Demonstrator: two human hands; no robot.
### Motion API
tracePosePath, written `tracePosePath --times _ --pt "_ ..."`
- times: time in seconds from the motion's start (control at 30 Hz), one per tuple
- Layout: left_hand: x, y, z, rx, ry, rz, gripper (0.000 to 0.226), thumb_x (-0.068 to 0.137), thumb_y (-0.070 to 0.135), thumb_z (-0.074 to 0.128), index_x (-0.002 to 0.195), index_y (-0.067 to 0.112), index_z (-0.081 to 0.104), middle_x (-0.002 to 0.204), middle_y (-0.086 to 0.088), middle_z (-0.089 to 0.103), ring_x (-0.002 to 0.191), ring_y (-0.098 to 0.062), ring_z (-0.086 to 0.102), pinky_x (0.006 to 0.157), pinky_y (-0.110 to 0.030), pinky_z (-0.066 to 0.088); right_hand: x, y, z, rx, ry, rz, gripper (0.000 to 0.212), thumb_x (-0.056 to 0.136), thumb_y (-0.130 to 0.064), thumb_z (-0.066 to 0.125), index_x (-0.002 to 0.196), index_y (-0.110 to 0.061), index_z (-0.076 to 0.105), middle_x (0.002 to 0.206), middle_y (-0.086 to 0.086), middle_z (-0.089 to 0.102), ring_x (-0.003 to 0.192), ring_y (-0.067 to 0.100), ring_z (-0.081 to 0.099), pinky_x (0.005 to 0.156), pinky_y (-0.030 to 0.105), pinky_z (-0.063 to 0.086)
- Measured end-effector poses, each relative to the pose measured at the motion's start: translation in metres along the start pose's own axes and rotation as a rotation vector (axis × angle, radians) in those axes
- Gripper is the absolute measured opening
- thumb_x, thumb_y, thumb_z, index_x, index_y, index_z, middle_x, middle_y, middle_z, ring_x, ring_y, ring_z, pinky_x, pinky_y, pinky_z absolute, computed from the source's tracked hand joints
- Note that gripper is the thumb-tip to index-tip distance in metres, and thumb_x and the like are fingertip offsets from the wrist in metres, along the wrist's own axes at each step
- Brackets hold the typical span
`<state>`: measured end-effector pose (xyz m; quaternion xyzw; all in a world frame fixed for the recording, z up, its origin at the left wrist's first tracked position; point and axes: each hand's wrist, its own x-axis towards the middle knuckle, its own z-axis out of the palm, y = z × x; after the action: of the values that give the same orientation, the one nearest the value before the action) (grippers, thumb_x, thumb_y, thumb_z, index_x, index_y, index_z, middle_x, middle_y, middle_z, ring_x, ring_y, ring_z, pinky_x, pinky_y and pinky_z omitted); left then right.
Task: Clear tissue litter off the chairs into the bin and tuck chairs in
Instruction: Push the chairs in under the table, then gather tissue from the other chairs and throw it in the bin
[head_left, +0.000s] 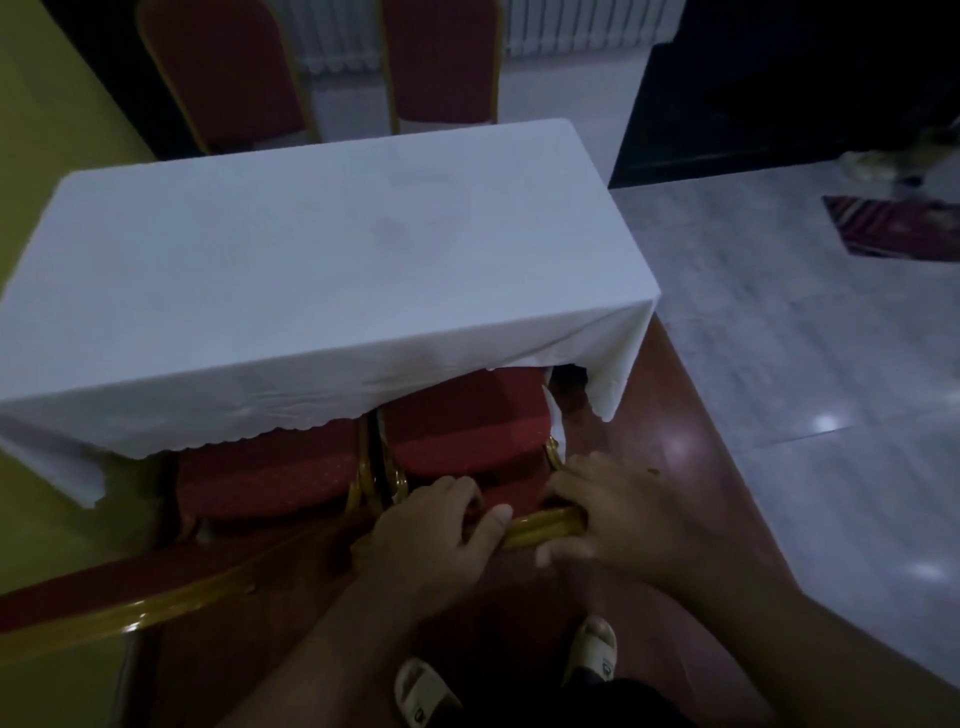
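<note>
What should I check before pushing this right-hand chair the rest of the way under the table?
1. Grip: left hand and right hand both on the gold top rail of the right chair: ok.
2. Seat free of tissue: a white scrap sits at its right edge; tissue or tablecloth, cannot tell.
3. White tablecloth clear of the chair: hem drapes over the seat front: not ok.
4. Left chair tucked under: ok.
5. Feet in sandals clear of chair legs: cannot tell.
6. Bin within reach: none in view, cannot tell.
</note>
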<state>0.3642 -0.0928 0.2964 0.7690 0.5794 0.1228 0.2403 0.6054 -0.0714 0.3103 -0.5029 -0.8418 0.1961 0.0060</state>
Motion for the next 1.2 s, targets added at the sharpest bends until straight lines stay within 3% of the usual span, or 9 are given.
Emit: tracePosePath --times 0.13,0.3,0.43,0.57,0.7,0.87,1.03,1.2 --pt "0.057 0.062 0.006 0.067 -0.017 0.05 0.051 0.09 0.073 0.021 0.105 0.037 0.053 0.096 0.016 0.059 0.088 -0.006 0.054 0.077 -0.038 0.049 -0.019 0.057 -0.029 0.113 0.06 0.092 0.051 0.086 -0.081 0.026 0.097 -0.043 0.057 0.09 -0.025 0.053 0.088 -0.004 0.047 0.081 0.035 0.045" --pt "0.149 0.159 0.04 0.099 0.0 0.072 0.051 0.092 0.068 0.025 0.114 0.033 0.056 0.11 0.012 0.063 0.099 -0.011 0.056 0.084 -0.04 0.05 -0.044 0.19 -0.076 -0.024 0.101 0.285 0.059 0.081 -0.072 0.024 0.118 -0.038 0.055 0.121 -0.011 0.06 0.109 0.015 0.054 0.09 0.043 0.047" --pt "0.22 0.236 0.066 0.079 0.04 0.063 0.05 0.094 0.064 0.031 0.117 0.029 0.059 0.11 0.008 0.065 0.102 -0.016 0.06 0.085 -0.039 0.051 -0.063 0.284 -0.119 -0.037 0.145 0.392 0.048 0.085 -0.065 0.042 0.123 -0.036 0.049 0.131 -0.005 0.055 0.116 0.021 0.051 0.092 0.044 0.043" --pt "0.286 0.292 0.084 0.056 0.019 0.071 0.058 0.094 0.062 0.034 0.134 0.025 0.051 0.134 0.003 0.058 0.123 -0.02 0.052 0.102 -0.042 0.044 -0.052 0.358 -0.166 -0.057 0.162 0.442 0.054 0.089 -0.063 0.048 0.133 -0.033 0.047 0.143 -0.004 0.05 0.129 0.023 0.046 0.103 0.046 0.041" --pt "0.362 0.31 0.095 0.067 0.057 0.06 0.06 0.095 0.058 0.04 0.141 0.021 0.045 0.144 0.001 0.051 0.129 -0.02 0.047 0.108 -0.042 0.039 -0.013 0.426 -0.204 -0.055 0.145 0.467 0.066 0.09 -0.064 0.045 0.146 -0.03 0.035 0.156 -0.002 0.036 0.14 0.023 0.034 0.111 0.049 0.034" --pt "0.481 0.316 0.101 0.028 0.15 -0.004 0.052 0.095 0.05 0.047 0.135 0.016 0.049 0.136 -0.005 0.057 0.124 -0.025 0.052 0.105 -0.043 0.043 0.055 0.501 -0.248 -0.055 0.185 0.438 0.06 0.087 -0.061 0.049 0.138 -0.03 0.043 0.143 -0.001 0.049 0.132 0.025 0.043 0.104 0.05 0.038" --pt "0.599 0.334 0.084 0.039 0.182 -0.029 0.058 0.095 0.055 0.041 0.139 0.018 0.045 0.141 -0.004 0.053 0.127 -0.024 0.049 0.107 -0.047 0.041 0.132 0.566 -0.303 -0.064 0.142 0.449 0.07 0.088 -0.066 0.046 0.147 -0.03 0.033 0.157 -0.002 0.034 0.142 0.023 0.034 0.111 0.051 0.035" --pt "0.701 0.342 0.068 0.079 0.228 -0.131 0.061 0.094 0.057 0.041 0.142 0.02 0.041 0.147 -0.003 0.048 0.134 -0.024 0.044 0.112 -0.044 0.036 0.207 0.633 -0.351 -0.068 0.131 0.387 0.07 0.088 -0.065 0.047 0.148 -0.03 0.033 0.158 -0.001 0.033 0.143 0.023 0.032 0.112 0.05 0.035"
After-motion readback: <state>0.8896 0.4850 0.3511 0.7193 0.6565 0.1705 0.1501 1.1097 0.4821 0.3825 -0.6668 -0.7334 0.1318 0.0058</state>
